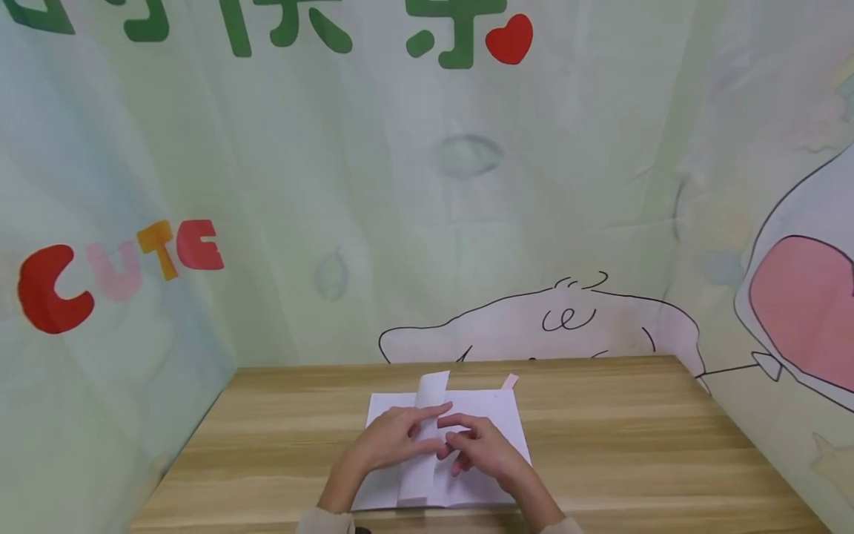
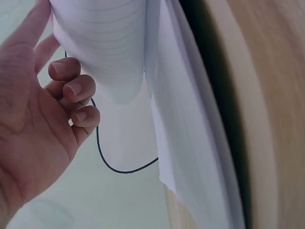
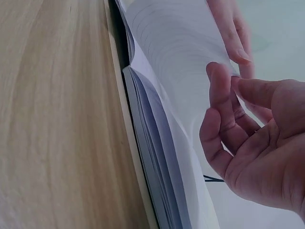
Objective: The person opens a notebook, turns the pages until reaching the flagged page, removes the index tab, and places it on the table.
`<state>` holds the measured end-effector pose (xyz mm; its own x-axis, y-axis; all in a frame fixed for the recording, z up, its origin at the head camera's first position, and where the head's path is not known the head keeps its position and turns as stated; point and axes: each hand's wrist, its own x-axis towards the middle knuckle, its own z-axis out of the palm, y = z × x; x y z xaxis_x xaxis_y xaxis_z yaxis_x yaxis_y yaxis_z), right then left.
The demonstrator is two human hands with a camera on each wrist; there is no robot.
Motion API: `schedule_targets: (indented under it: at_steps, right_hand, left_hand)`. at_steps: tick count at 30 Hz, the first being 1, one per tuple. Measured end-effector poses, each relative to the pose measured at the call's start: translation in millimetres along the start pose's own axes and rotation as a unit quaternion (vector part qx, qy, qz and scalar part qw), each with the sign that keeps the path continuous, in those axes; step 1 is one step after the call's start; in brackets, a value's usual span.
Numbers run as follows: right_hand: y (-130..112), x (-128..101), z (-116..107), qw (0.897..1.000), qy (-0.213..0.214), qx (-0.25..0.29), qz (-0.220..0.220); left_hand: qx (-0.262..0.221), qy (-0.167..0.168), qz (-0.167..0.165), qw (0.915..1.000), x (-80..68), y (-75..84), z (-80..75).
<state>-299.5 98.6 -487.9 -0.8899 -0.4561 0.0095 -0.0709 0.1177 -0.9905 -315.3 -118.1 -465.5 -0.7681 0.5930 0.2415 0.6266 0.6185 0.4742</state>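
An open notebook (image 1: 480, 486) with ruled white pages lies on the wooden table. One page (image 1: 427, 486) stands up and bends near the middle, its lines showing in the left wrist view. My left hand (image 1: 394, 437) reaches across this page from the left; two digits are stretched out against its upper edge. The other fingers of the left hand (image 2: 38, 109) are curled in, holding nothing. From the right, my right hand (image 1: 487, 449) pinches the page's free edge between thumb and finger, as the right wrist view shows with the right hand (image 3: 267, 148).
A pink tab (image 1: 510, 381) sticks out past the notebook's far edge. The wooden table (image 1: 634, 437) extends to both sides. Printed curtains (image 1: 333, 185) with letters and cartoon drawings hang behind the table and at its sides.
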Motion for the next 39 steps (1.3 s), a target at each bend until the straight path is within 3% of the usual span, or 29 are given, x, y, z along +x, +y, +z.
schedule_targets:
  at_steps: [8, 12, 17, 21, 29, 34, 39]
  right_hand:
    - [-0.2, -1.3, -9.7, 0.999, 0.004, -0.033, -0.003]
    - [0.7, -3.2, -16.3, 0.995, 0.020, -0.094, -0.009]
    - [5.3, -6.3, -26.8, 0.977, 0.050, -0.207, -0.028]
    - [14.0, -8.3, -39.1, 0.963, 0.074, -0.260, -0.013]
    - [19.8, -19.2, -60.2, 0.945, 0.150, -0.283, 0.063]
    - [19.0, -22.8, -66.6, 0.941, 0.159, -0.290, 0.077]
    - [20.0, -24.4, -70.3, 0.928, 0.162, -0.324, 0.088]
  left_hand:
    - [-0.002, -0.005, -0.019, 0.9998, 0.0, -2.1, -3.4]
    - [-0.006, -0.002, -0.022, 0.9997, -1.3, -4.0, -6.1]
    - [-0.009, -0.003, -0.024, 0.9997, -3.8, -7.1, -9.8]
    - [-0.003, -0.003, -0.028, 0.9996, -5.6, -9.8, -11.2]
    - [0.009, 0.003, -0.039, 0.9992, -8.6, -15.2, -10.7]
    - [0.009, 0.004, -0.045, 0.9989, -9.5, -17.4, -12.8]
    - [0.007, 0.002, -0.045, 0.9990, -9.8, -18.0, -14.8]
